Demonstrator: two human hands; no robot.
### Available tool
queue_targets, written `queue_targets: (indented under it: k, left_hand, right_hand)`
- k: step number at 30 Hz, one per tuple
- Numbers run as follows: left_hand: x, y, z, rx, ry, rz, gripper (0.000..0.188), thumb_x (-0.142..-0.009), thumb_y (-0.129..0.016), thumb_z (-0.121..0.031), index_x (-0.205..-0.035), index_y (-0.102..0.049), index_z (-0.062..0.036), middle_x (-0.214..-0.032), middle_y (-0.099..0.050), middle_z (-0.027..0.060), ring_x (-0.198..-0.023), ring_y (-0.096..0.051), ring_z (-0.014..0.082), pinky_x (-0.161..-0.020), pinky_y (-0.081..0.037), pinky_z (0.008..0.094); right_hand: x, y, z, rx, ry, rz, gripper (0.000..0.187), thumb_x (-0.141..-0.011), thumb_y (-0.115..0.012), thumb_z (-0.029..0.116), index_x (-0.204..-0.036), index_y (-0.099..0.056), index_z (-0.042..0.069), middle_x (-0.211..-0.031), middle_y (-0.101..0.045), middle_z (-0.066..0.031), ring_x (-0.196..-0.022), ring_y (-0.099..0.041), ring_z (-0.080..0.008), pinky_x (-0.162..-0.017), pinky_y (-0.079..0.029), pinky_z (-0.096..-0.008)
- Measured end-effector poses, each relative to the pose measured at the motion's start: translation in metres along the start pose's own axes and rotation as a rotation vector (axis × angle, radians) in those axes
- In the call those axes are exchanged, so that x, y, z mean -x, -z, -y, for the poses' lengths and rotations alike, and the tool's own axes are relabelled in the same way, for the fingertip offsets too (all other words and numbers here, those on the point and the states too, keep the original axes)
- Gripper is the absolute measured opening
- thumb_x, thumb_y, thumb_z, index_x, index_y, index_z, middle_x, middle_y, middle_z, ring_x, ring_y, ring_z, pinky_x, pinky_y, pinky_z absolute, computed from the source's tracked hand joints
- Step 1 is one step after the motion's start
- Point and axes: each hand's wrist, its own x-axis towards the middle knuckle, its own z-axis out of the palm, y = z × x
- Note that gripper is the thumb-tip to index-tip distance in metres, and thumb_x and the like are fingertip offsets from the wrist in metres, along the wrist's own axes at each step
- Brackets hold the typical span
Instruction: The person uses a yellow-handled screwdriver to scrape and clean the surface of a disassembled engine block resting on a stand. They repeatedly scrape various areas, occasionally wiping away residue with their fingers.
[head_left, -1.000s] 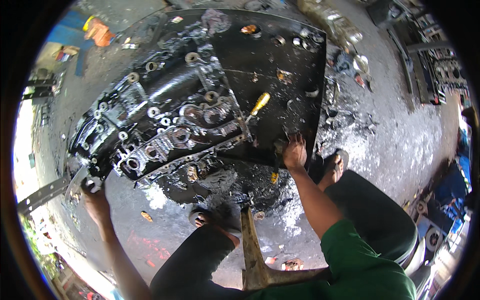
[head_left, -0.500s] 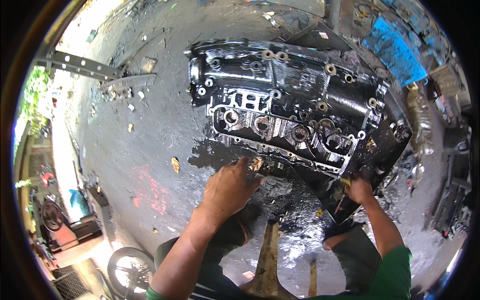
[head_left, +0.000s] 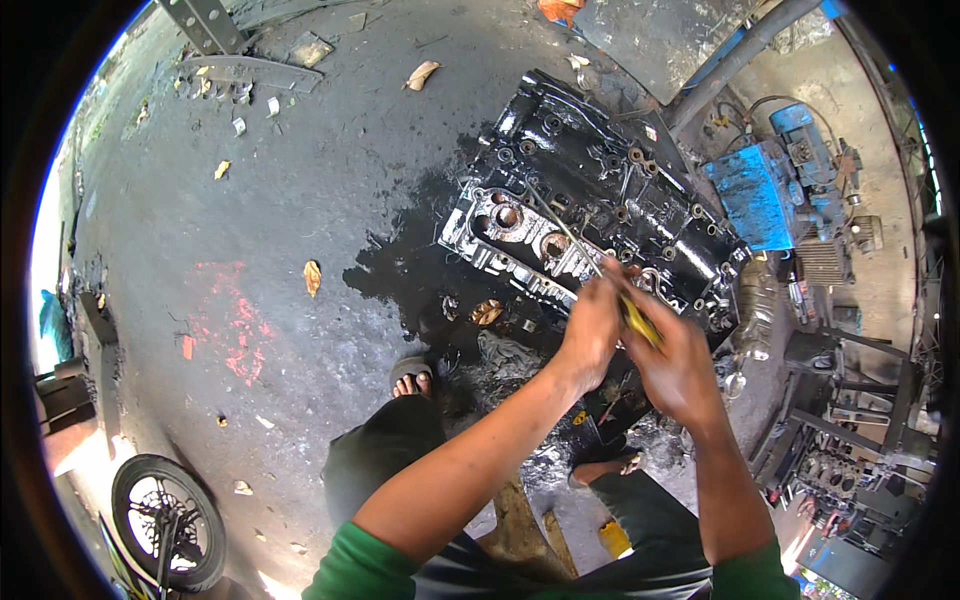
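An oily black engine cylinder head [head_left: 590,190] lies tilted on the dark ground in front of me, its open metal ports and bolt holes facing up. My right hand [head_left: 678,365] is closed round the yellow handle of a long screwdriver [head_left: 568,230]. The shaft runs up and to the left over the ports, its tip near the upper edge of the bare metal face; whether the tip touches is hard to tell. My left hand [head_left: 594,325] is closed beside the right one, its curled fingers at the screwdriver where the shaft meets the handle.
A blue machine [head_left: 755,195] stands at the right, with metal parts and frames [head_left: 850,440] below it. Dark oil [head_left: 400,270] stains the floor left of the casting. A spoked wheel [head_left: 165,525] is at the lower left. Dry leaves [head_left: 313,278] lie about.
My right hand has come up from the casting's lower right corner with the screwdriver. My left hand has moved right to meet it. My view has turned, so the casting appears more tilted.
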Motion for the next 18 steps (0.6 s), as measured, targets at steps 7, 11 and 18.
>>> queue_targets:
  k: [7,11,18]
  left_hand:
    - [-0.004,0.005,-0.062,0.289,-0.071,-0.235,0.035,-0.106,-0.039,-0.034,-0.108,-0.057,-0.0044,-0.075,-0.046,-0.0001,-0.065,-0.043,0.0104,-0.06,-0.041,0.0272]
    - [-0.001,0.007,-0.067,0.316,-0.056,-0.196,0.03,-0.105,-0.042,-0.032,-0.115,-0.056,-0.0079,-0.078,-0.051,0.0046,-0.065,-0.049,0.0164,-0.06,-0.048,0.0349]
    - [0.0,0.011,-0.063,0.112,-0.041,-0.223,0.024,-0.103,-0.044,-0.022,-0.118,-0.052,-0.0062,-0.083,-0.053,0.0068,-0.07,-0.053,0.0176,-0.06,-0.047,0.0342]
  right_hand:
    - [-0.033,-0.034,0.074,0.173,0.041,-0.075,0.041,-0.086,-0.056,0.01,-0.125,-0.059,-0.003,-0.116,-0.063,-0.0276,-0.109,-0.062,-0.0396,-0.092,-0.049,-0.0384]
    - [-0.032,-0.033,0.076,0.209,0.026,-0.083,0.042,-0.085,-0.056,0.011,-0.125,-0.059,-0.002,-0.111,-0.064,-0.0275,-0.103,-0.063,-0.0414,-0.089,-0.05,-0.042]
    - [-0.026,-0.043,0.064,-0.323,-0.216,-0.044,0.04,-0.09,-0.056,0.006,-0.129,-0.056,-0.004,-0.103,-0.068,-0.0144,-0.084,-0.065,-0.0173,-0.075,-0.051,-0.0295]
